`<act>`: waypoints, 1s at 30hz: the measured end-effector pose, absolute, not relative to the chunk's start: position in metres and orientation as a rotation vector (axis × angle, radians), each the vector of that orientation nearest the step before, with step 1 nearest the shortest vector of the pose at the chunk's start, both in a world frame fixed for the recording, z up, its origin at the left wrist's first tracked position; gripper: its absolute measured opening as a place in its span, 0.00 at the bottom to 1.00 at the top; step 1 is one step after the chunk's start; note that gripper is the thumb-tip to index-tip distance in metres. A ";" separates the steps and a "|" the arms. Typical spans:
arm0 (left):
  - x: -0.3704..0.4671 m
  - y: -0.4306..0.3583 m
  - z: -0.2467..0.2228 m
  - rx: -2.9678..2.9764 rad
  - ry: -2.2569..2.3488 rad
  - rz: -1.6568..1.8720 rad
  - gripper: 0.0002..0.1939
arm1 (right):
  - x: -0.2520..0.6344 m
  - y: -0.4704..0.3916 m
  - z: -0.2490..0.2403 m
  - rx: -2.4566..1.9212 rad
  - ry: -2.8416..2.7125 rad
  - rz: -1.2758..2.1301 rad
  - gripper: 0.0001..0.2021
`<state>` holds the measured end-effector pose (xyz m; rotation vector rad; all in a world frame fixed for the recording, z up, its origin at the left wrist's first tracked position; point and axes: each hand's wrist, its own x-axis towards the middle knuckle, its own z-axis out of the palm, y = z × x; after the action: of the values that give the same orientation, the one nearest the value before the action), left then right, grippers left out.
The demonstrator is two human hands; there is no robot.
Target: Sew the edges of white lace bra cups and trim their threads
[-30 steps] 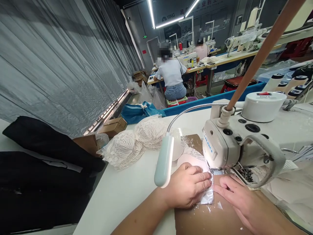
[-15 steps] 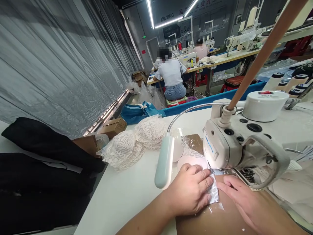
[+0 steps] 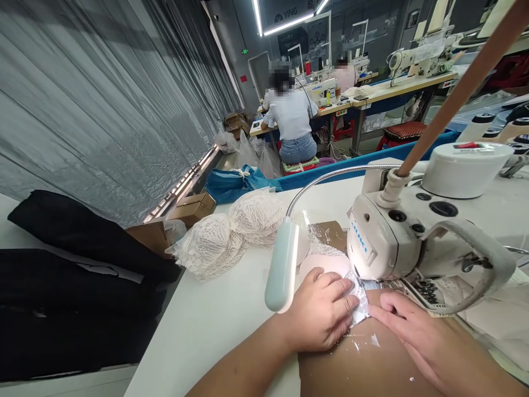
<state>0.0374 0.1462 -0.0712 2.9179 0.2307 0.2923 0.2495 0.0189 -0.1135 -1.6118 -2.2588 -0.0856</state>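
Fabric [image 3: 360, 303], white and lace-patterned, lies at the front of your sewing machine [image 3: 374, 242], just below its head, with one edge reaching the tip of your right hand [image 3: 409, 322]. Your left hand [image 3: 320, 311] rests over it, the fingers slightly spread and pressing on its upper face; whether your thumb pinches it from beneath is hidden, so I cannot tell. On your right hand one digit stretches out to the fabric's edge while others curl inward, and I cannot tell whether anything is caught between them. Both your hands are over a brown panel [image 3: 355, 369] (shiny, with small bright marks on it). Beyond your left fingers sits a smooth pale pink pad [image 3: 324, 264], near the lamp [image 3: 281, 267] on its bent metal neck. Further off, on your white table [image 3: 206, 331], cream lace cups [image 3: 223, 237] are stacked in mounds. Past the table, a person in a light top [image 3: 291, 116] sits with their back to you
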 end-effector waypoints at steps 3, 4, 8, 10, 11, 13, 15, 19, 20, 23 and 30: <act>0.037 0.146 -0.071 2.917 0.197 0.293 0.16 | 0.248 0.016 -0.110 -1.571 -2.290 0.041 0.28; 0.038 0.146 -0.071 2.917 0.190 0.285 0.16 | 0.248 0.016 -0.110 -1.559 -2.301 0.044 0.28; 0.038 0.145 -0.072 2.929 0.186 0.213 0.17 | 0.251 0.017 -0.110 -1.504 -2.342 -0.022 0.26; 0.038 0.145 -0.072 2.938 0.199 0.177 0.19 | 0.252 0.018 -0.110 -1.483 -2.337 -0.052 0.26; 0.038 0.145 -0.071 2.941 0.204 0.165 0.20 | 0.252 0.017 -0.111 -1.475 -2.334 -0.065 0.26; 0.038 0.144 -0.071 2.942 0.208 0.148 0.20 | 0.252 0.017 -0.110 -1.488 -2.328 -0.070 0.27; 0.038 0.144 -0.070 2.942 0.207 0.141 0.19 | 0.251 0.016 -0.109 -1.503 -2.330 -0.049 0.28; 0.037 0.144 -0.070 2.954 0.194 0.143 0.16 | 0.250 0.016 -0.105 -1.523 -2.311 -0.002 0.28; 0.037 0.143 -0.070 2.960 0.191 0.141 0.17 | 0.250 0.017 -0.104 -1.515 -2.299 -0.003 0.26; 0.038 0.143 -0.070 2.974 0.196 0.129 0.17 | 0.251 0.017 -0.104 -1.512 -2.268 -0.031 0.24; 0.038 0.143 -0.069 2.948 0.184 0.189 0.16 | 0.248 0.015 -0.116 -1.524 -2.348 -0.133 0.28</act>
<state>0.0379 0.1435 -0.0692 2.9481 0.1843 0.1889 0.2481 0.0150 -0.1157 -1.5245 -2.3475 -0.1332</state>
